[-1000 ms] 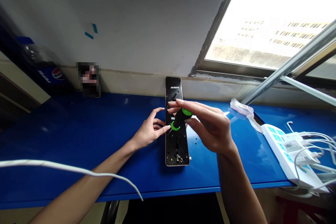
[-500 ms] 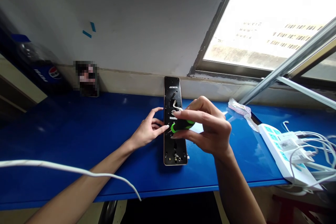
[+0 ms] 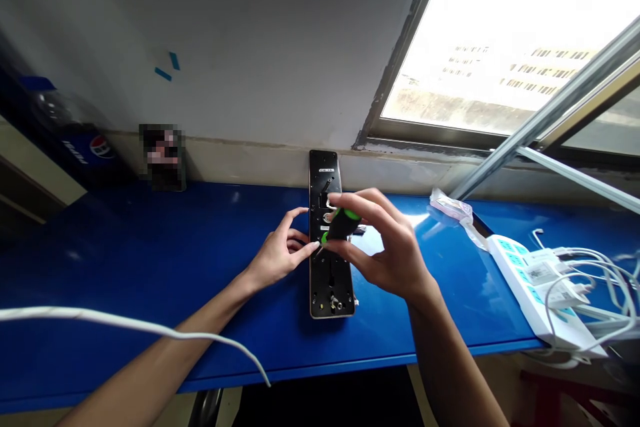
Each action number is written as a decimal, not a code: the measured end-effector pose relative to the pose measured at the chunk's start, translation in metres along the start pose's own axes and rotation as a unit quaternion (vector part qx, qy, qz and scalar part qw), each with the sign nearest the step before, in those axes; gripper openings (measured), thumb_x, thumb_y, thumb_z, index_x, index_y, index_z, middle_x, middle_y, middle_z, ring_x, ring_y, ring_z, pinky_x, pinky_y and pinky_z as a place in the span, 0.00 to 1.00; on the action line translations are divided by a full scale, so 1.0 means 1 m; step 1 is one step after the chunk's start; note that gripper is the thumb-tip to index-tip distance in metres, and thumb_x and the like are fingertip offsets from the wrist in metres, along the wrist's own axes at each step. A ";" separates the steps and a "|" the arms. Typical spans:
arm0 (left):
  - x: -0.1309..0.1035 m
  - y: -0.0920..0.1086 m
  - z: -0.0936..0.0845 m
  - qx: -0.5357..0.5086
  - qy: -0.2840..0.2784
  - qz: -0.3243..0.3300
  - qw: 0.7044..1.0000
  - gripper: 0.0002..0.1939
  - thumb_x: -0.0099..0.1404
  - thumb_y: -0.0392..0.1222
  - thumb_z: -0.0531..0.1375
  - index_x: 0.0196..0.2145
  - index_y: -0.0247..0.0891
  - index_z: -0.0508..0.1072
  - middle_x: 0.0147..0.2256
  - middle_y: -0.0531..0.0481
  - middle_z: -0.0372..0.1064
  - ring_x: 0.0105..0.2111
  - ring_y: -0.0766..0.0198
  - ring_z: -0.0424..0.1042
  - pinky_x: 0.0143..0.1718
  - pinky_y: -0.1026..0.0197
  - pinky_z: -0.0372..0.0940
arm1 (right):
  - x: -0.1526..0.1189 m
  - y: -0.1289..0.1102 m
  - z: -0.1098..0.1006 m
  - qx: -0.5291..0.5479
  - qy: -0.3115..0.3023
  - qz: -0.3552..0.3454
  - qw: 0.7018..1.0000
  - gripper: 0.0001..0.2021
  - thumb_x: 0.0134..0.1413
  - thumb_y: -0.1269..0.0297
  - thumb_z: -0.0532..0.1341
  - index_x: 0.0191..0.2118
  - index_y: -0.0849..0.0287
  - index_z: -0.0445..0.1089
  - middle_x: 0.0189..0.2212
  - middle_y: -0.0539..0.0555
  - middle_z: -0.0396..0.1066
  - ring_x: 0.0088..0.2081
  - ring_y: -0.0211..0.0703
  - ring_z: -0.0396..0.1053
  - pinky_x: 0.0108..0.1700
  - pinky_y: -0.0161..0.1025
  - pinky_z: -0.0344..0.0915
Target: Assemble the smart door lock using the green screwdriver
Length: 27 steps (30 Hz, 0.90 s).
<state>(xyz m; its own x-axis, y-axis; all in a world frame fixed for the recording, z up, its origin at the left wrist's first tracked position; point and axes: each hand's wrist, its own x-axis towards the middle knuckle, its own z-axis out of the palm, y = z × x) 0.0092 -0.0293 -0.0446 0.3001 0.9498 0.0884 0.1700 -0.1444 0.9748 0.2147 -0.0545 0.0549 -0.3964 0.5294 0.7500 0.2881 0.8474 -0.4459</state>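
A long black door lock panel (image 3: 330, 287) lies on the blue table with its inner side up, showing screw holes, posts and a small white label. My left hand (image 3: 280, 247) grips its left edge, fingers along the side and thumb on the face. In my right hand (image 3: 390, 237) is a screwdriver (image 3: 342, 224) with a black and green handle, held tilted between thumb and fingers. Its thin shaft points down-left to the panel beside my left thumb. Whether the tip sits in a screw I cannot tell. My right fingers cover part of the panel's middle.
On the right stands a white power strip (image 3: 520, 280) with plugged-in chargers and cables, near a plastic-wrapped packet (image 3: 450, 205). A Pepsi bottle (image 3: 80, 140) is at the back left, beside a blurred card (image 3: 164, 157). A white cable (image 3: 125, 325) crosses the front left.
My right hand has turned, and the screwdriver handle now leans up more steeply. My left hand keeps its hold on the panel. The whole view has shifted slightly.
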 end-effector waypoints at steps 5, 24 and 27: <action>-0.003 0.005 -0.002 0.160 0.048 0.087 0.982 0.32 0.69 0.48 0.65 0.67 0.50 0.60 0.53 0.44 0.72 0.50 0.53 0.76 0.51 0.48 0.74 | -0.020 0.007 -0.015 0.063 0.067 0.027 0.995 0.34 0.58 0.76 0.68 0.67 0.48 0.63 0.45 0.53 0.80 0.46 0.48 0.81 0.46 0.47 0.82; 0.020 0.037 0.046 0.348 -0.047 0.342 0.872 0.11 0.72 0.36 0.60 0.50 0.40 0.78 0.49 0.41 0.74 0.57 0.47 0.66 0.58 0.41 0.70 | -0.074 0.049 -0.058 -0.109 0.076 0.081 0.988 0.28 0.59 0.71 0.68 0.64 0.52 0.66 0.43 0.52 0.81 0.42 0.44 0.82 0.43 0.42 0.83; 0.016 0.032 0.032 0.328 -0.013 0.327 0.886 0.12 0.71 0.37 0.62 0.52 0.40 0.78 0.48 0.42 0.75 0.57 0.48 0.66 0.57 0.44 0.70 | -0.062 0.045 -0.063 -0.101 0.099 0.053 0.989 0.31 0.56 0.73 0.69 0.64 0.51 0.67 0.43 0.52 0.81 0.41 0.44 0.82 0.43 0.43 0.83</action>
<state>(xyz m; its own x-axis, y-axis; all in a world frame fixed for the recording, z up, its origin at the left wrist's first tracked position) 0.0495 -0.0274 -0.0182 0.5561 0.5980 0.5772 0.4588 -0.8000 0.3867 0.3067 -0.0514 0.0191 -0.1812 0.5797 0.7944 0.4943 0.7521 -0.4360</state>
